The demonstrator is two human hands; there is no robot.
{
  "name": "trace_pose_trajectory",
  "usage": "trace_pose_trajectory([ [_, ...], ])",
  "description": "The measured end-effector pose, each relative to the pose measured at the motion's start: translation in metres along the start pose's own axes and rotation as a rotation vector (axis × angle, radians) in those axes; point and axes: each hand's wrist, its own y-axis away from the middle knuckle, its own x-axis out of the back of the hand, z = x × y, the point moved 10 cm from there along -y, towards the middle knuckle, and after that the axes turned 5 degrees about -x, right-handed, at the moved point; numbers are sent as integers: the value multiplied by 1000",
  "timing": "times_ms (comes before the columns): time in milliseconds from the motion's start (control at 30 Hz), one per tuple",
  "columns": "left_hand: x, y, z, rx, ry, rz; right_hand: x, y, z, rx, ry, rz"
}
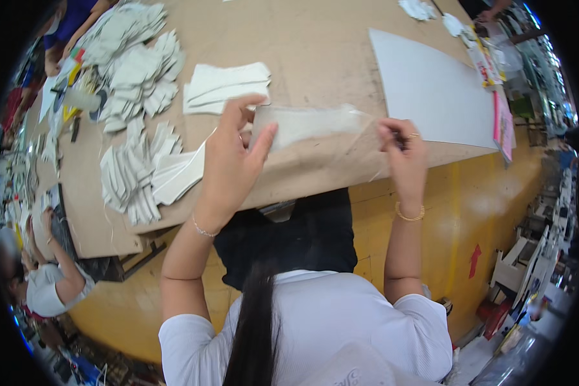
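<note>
My left hand (235,148) grips the left end of a pale, partly see-through piece (309,123), held just above the table's near edge. It looks like a white cut fabric piece with a clear sheet over or around it; motion blurs it. At its right end my right hand (405,145) is closed, with something small and dark between the fingers that I cannot make out. Beyond my left hand lies a short stack of white cut fabric pieces (228,83). More white cut pieces (132,170) are fanned out to its left, partly behind my wrist.
A large pile of cut pieces (132,58) covers the table's far left. On the right lie a white board (437,96) and a pink booklet (503,128). A co-worker in white (55,283) sits at lower left; another person (77,26) stands at far left.
</note>
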Motion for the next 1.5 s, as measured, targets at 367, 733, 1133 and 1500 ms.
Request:
trace_pose_trajectory([
  [367,-1,114,-74,-149,-539,78,-126,48,16,-224,29,-627],
  [733,-15,134,-76,-334,-737,88,-237,75,10,-126,244,-926],
  [1133,-17,133,-78,-351,-757,61,-237,73,12,-49,317,-847],
  [1500,-23,125,-76,-304,-783,-32,-181,64,30,-282,293,-822],
])
